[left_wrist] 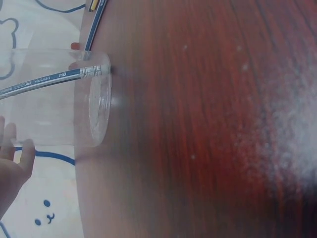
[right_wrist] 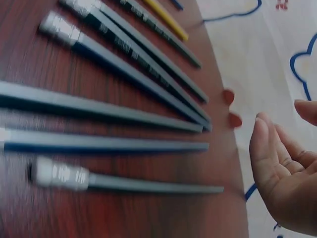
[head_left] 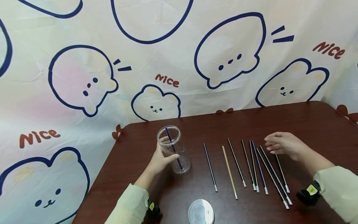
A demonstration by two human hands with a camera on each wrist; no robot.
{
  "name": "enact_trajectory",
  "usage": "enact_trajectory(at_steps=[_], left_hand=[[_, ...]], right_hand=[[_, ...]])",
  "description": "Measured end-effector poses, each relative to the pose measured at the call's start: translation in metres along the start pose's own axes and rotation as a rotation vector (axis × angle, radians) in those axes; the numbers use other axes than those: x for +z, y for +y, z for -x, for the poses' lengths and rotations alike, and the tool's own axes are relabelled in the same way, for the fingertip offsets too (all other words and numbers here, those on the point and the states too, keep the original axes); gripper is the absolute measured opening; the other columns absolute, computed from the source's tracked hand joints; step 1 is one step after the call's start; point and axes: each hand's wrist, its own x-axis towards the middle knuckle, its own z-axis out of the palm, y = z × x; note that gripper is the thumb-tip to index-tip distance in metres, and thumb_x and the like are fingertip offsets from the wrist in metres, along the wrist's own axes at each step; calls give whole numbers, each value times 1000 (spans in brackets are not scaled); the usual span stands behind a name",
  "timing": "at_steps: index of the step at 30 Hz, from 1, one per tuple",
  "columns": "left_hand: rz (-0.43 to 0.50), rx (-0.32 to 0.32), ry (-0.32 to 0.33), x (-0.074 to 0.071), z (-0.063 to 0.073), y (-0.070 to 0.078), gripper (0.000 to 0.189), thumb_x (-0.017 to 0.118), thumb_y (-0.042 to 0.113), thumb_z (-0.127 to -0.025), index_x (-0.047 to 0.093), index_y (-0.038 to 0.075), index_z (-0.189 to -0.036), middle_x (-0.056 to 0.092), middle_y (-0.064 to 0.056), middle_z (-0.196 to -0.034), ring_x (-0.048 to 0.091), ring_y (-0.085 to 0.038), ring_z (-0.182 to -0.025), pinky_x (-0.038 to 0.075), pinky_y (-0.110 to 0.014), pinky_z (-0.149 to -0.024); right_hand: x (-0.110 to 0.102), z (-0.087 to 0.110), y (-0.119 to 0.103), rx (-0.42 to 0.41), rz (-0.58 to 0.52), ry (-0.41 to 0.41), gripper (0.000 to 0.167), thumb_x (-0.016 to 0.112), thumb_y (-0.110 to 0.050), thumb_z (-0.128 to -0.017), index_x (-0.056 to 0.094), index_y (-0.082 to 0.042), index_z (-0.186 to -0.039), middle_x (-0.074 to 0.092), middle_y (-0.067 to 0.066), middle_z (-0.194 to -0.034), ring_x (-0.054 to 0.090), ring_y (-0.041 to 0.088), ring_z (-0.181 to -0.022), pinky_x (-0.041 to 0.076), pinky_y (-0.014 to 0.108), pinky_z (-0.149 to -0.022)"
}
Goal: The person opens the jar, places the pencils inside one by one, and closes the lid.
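Note:
My left hand (head_left: 160, 160) grips a clear plastic jar (head_left: 185, 164) by its side, thumb toward me. One dark blue pencil (left_wrist: 59, 77) leans inside, eraser end at the jar's bottom. Several pencils lie spread on the table to the right of the jar, among them a yellow one (head_left: 230, 172) and a dark blue one (head_left: 210, 167) nearest the jar. Over the far end of the rightmost pencil (head_left: 282, 174) hovers my right hand (head_left: 288, 145), fingers loosely bent and holding nothing. In the right wrist view, that hand (right_wrist: 287, 173) is apart from the pencils.
A round, clear lid (head_left: 200, 212) lies near the front of the dark brown table (head_left: 173, 199). Behind the table hangs a pale cloth (head_left: 190, 102) printed with cartoon bears.

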Motion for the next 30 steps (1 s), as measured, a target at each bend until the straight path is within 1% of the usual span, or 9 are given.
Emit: enact_trajectory(at_steps=[6, 7, 10, 13, 14, 17, 24, 27, 30], left_hand=[[-5, -49, -7, 5, 5, 21, 72, 64, -1, -72, 18, 8, -127, 35, -19, -123, 39, -39, -106, 35, -37, -85], [-10, -47, -8, 5, 6, 22, 72, 64, -1, -72, 19, 8, -126, 35, -19, -123, 40, -40, -105, 36, -36, -85], [-21, -45, -5, 5, 6, 22, 71, 64, -1, -72, 19, 8, -126, 36, -19, -122, 47, -37, -98, 38, -33, -82], [-37, -48, 0, 5, 6, 22, 71, 64, -1, -72, 19, 8, -126, 37, -18, -121, 51, -30, -93, 38, -32, -81], [-39, -48, 0, 5, 6, 22, 71, 64, -1, -71, 19, 8, -126, 37, -18, -121, 51, -28, -92, 38, -32, -81], [-40, -43, 0, 4, 5, 20, 72, 65, 0, -71, 19, 8, -126, 38, -18, -120, 52, -26, -90, 38, -32, -81], [-5, -11, -13, -2, -1, 2, 71, 65, -3, -72, 20, 9, -126, 39, -15, -123, 44, -39, -100, 41, -31, -78], [-17, 14, -15, -3, -2, -1, 71, 66, -1, -71, 21, 10, -125, 41, -14, -123, 43, -42, -100, 42, -30, -76], [-16, 32, -17, -4, -1, -2, 72, 67, 1, -71, 21, 11, -125, 41, -15, -123, 43, -44, -100, 42, -30, -76]], right_hand=[[-18, -5, 25, 36, 0, 2, 51, 47, -26, -88, 33, 15, -116, 56, 9, -92, 58, 17, -78, 47, 33, -68], [-21, -6, 29, 30, -9, -10, 48, 47, -25, -89, 35, 14, -114, 57, 9, -90, 59, 18, -76, 48, 34, -67], [-26, -8, 37, 57, 21, -11, 55, 50, -28, -87, 32, 17, -115, 56, 11, -90, 58, 18, -75, 48, 34, -66], [-26, -6, 39, 119, 74, -5, 57, 49, -28, -87, 30, 18, -115, 53, 19, -92, 57, 20, -75, 48, 36, -66], [-25, -6, 38, 148, 108, 5, 62, 50, -29, -86, 26, 19, -117, 52, 21, -94, 57, 19, -76, 47, 36, -66], [-22, -5, 37, 198, 135, -1, 59, 48, -26, -87, 26, 20, -116, 50, 26, -96, 56, 20, -76, 47, 37, -66], [-19, -9, 38, 223, 189, -12, 63, 55, -24, -83, 26, 22, -114, 44, 32, -99, 54, 21, -76, 47, 36, -66], [-17, -11, 37, 219, 224, 1, 53, 59, -21, -81, 37, 20, -106, 45, 28, -94, 54, 22, -75, 48, 35, -64], [-14, -12, 36, 202, 279, 17, 35, 61, -17, -78, 48, 14, -89, 47, 20, -84, 52, 22, -70, 48, 33, -61]])
